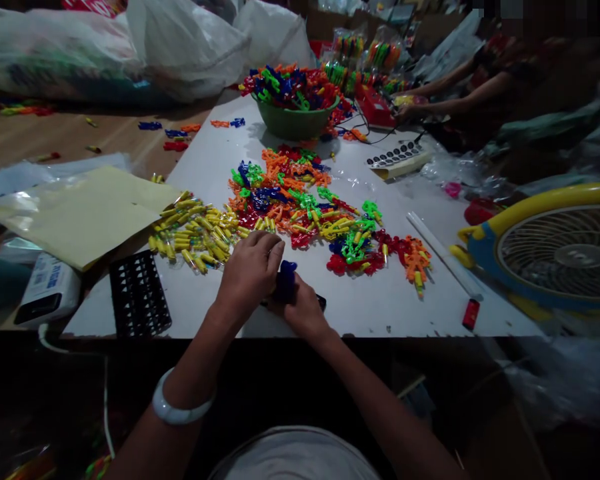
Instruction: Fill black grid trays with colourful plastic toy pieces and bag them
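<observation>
Above the near edge of the white table, a dark blue plastic toy piece (286, 280) sits between my two hands. My right hand (305, 310) is closed around it. My left hand (250, 270) is bent over its left side with the fingers curled in; what its fingertips grip is hidden. Just beyond the left hand lies a heap of small yellow tubes with clear ends (195, 230). Past both hands spreads a pile of orange, red, green and blue plastic toy figures (280, 193), with some yellow tubes among them. A dark flat object (321, 303) shows partly behind the right hand.
A green bowl (295, 123) heaped with toy figures stands farther back. To the left are a black perforated tray (140, 293), a white power bank (50, 290) and yellow sheets (85, 210). A fan (570, 253), a red lighter (471, 314) and a power strip (397, 159) lie right; another person's arms (460, 100) work beyond.
</observation>
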Demonstrator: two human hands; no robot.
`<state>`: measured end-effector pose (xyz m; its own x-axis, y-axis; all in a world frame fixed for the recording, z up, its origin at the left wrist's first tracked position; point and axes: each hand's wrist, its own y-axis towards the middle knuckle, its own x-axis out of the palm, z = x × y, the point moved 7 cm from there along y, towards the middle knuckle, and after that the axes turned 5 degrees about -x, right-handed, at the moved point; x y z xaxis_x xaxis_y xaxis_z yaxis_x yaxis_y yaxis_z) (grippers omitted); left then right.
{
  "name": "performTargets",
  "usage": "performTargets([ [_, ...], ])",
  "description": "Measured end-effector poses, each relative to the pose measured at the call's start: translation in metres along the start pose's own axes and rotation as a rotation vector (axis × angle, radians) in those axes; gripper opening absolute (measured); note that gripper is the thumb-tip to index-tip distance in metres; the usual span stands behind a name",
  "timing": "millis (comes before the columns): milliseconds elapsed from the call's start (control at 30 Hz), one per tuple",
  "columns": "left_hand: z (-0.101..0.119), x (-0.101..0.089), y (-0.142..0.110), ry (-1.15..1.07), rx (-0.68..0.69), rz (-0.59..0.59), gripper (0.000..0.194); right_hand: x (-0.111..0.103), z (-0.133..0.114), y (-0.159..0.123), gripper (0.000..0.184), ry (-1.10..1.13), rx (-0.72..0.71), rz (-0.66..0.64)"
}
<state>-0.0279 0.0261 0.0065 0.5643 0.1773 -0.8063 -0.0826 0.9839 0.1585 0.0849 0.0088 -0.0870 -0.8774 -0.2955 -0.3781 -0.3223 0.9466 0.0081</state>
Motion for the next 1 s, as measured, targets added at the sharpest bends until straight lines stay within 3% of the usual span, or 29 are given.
performTargets([
  [167, -0.001, 0.0, 0.001, -0.011, 0.012, -0.019, 0.037, 0.0, -0.001, -0.006, 0.027, -0.157, -0.057, 0.086],
  [300, -0.002, 0.0, 0.003, 0.003, 0.007, -0.015, 0.037, 0.002, 0.004, -0.006, 0.032, -0.099, -0.068, 0.041],
  [467, 0.001, 0.002, 0.0, -0.003, 0.039, -0.065, 0.041, 0.025, -0.004, -0.008, 0.029, -0.341, -0.094, 0.011],
  [600, 0.002, 0.004, -0.004, 0.059, 0.054, -0.099, 0.053, 0.033, -0.011, -0.005, 0.026, -0.447, -0.119, -0.104],
  [700, -0.001, 0.002, -0.002, 0.084, 0.058, -0.089, 0.047, -0.006, -0.017, 0.007, 0.021, -0.404, -0.298, -0.15],
  [800, -0.002, 0.001, 0.001, 0.078, 0.114, -0.113, 0.044, -0.095, -0.009, 0.031, 0.036, -0.677, -0.288, 0.125],
  [867, 0.0, -0.002, 0.002, 0.099, 0.145, -0.094, 0.047, -0.148, -0.003, 0.046, 0.033, -0.947, -0.22, 0.295],
  [933, 0.003, -0.006, 0.001, 0.133, 0.144, -0.051, 0.05, -0.175, 0.006, 0.06, 0.027, -1.105, -0.18, 0.286],
  [1000, 0.006, -0.008, -0.002, 0.174, 0.132, -0.026, 0.052, -0.183, 0.012, 0.066, 0.023, -1.169, -0.185, 0.231],
])
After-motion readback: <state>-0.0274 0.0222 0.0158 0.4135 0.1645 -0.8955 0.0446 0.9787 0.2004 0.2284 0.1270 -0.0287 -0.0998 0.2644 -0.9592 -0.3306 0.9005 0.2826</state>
